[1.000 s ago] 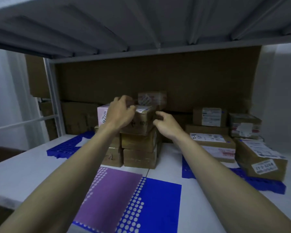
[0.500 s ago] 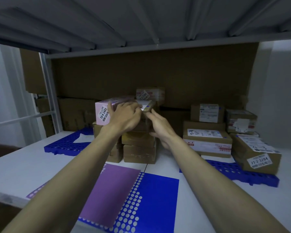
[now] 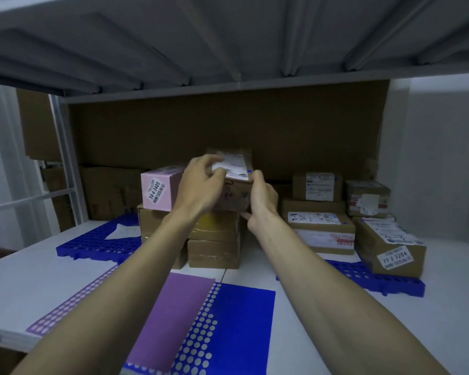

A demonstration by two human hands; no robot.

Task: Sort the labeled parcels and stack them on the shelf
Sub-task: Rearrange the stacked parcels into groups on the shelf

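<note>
parcel [image 3: 234,194] | now raised off stack | left grip [image 3: 201,185], right grip [image 3: 263,197] both clamp it

**Both hands gripping at arm's length**

Both bare forearms reach forward from the lower corners of the view and converge toward the middle. The left hand [image 3: 201,182] is turned palm down, its fingers curled over the top edge of the brown parcel [image 3: 234,194] and the thumb at the near face. The right hand [image 3: 263,197] is at the parcel's right side, fingers wrapped around its right edge, thumb on top. The wrists are fairly straight and the two hands stay close together.
</note>
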